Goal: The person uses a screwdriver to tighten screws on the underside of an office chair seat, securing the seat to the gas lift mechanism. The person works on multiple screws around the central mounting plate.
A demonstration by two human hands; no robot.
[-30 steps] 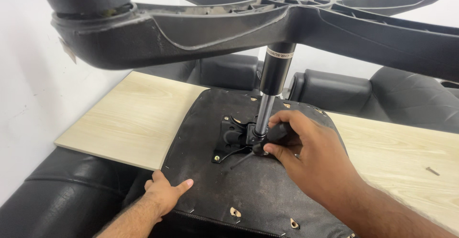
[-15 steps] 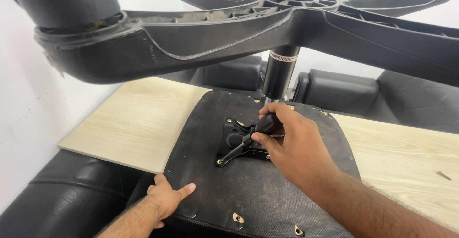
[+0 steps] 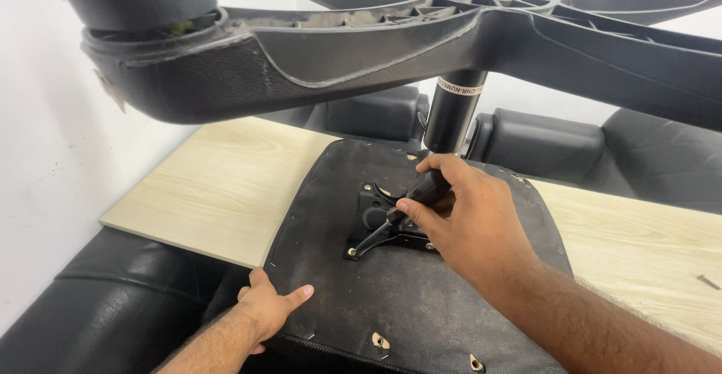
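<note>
An upturned black chair seat (image 3: 421, 306) lies on a pale wooden board (image 3: 218, 186). A black metal mechanism plate (image 3: 370, 216) is fixed at its middle, and a black gas cylinder (image 3: 455, 111) rises from it to a large star base (image 3: 301, 51) overhead. My right hand (image 3: 474, 220) is closed around a black lever handle (image 3: 427, 191) on the plate, beside the cylinder's foot. My left hand (image 3: 267, 310) rests flat on the seat's near left edge, fingers spread, holding nothing.
Black padded cushions (image 3: 549, 145) stand behind the board, and another black cushion (image 3: 113, 314) lies under its near left side. A white wall (image 3: 45, 141) closes the left. A loose screw (image 3: 707, 281) lies on the board at far right.
My right hand has slid slightly up and right along the lever while keeping its grip. The left hand stays on the seat edge. The view has shifted a little.
</note>
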